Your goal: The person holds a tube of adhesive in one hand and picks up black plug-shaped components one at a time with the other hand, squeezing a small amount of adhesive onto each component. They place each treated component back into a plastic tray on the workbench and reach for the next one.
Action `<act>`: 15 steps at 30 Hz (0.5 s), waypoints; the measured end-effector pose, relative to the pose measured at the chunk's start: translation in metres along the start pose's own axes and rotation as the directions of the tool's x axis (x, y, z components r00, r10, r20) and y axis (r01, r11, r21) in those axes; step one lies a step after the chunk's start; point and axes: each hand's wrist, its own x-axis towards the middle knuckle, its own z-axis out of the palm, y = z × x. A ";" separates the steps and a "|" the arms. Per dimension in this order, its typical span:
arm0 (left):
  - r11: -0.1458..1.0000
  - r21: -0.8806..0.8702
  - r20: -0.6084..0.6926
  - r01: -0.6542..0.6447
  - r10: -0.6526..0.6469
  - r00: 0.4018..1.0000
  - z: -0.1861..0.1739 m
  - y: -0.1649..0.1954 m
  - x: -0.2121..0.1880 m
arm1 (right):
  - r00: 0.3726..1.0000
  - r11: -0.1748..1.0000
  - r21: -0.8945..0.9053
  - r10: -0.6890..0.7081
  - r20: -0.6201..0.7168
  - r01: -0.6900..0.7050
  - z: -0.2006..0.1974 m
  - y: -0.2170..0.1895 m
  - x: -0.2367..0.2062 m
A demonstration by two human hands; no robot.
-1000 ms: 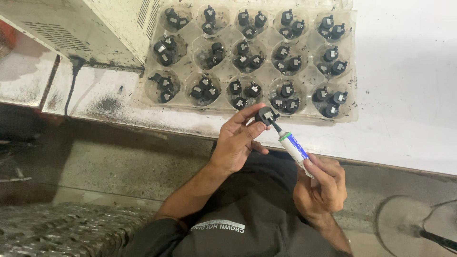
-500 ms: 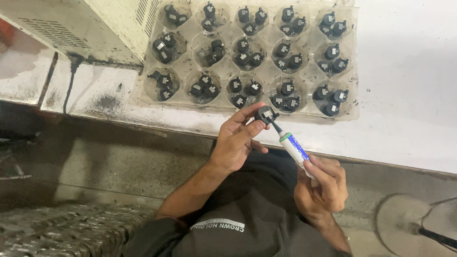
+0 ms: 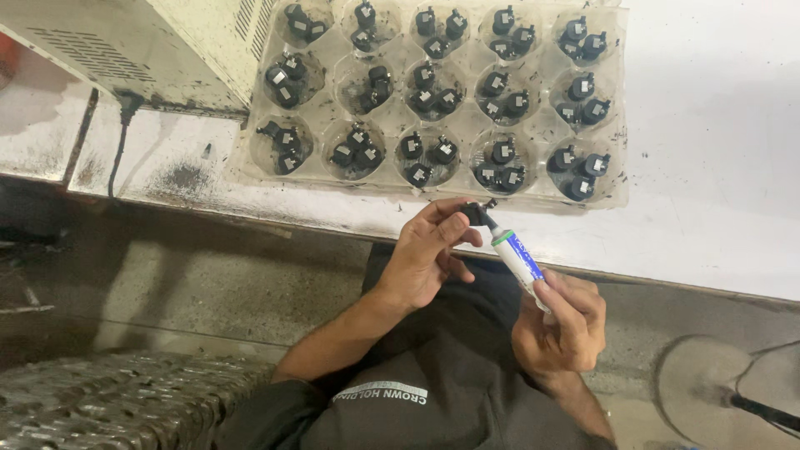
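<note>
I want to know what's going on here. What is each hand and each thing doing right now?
Left hand: fingers pinch a small black part.
Right hand: grips a white and blue tube, nozzle touching the part.
Clear tray: lies flat on the white table, cups hold black parts.
Grey box: stands beside the tray.

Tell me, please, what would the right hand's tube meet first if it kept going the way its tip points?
The right hand aims the tube up-left. Its tip already meets the small black part pinched by the left hand. Beyond that lies the clear tray, probably farther off.
</note>
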 end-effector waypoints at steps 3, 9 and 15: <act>1.000 -0.006 -0.046 0.012 -0.012 0.999 -0.001 -0.004 0.001 | 0.997 0.999 0.048 -0.008 -0.072 0.011 0.001 0.003 -0.003; 1.000 -0.011 -0.040 -0.012 0.011 0.999 -0.004 -0.003 0.003 | 1.000 1.000 0.005 0.003 -0.028 -0.003 0.003 0.006 -0.004; 1.000 -0.023 -0.046 -0.004 0.003 0.999 -0.002 -0.003 0.001 | 1.000 1.000 0.019 -0.014 0.008 0.014 0.006 0.007 0.000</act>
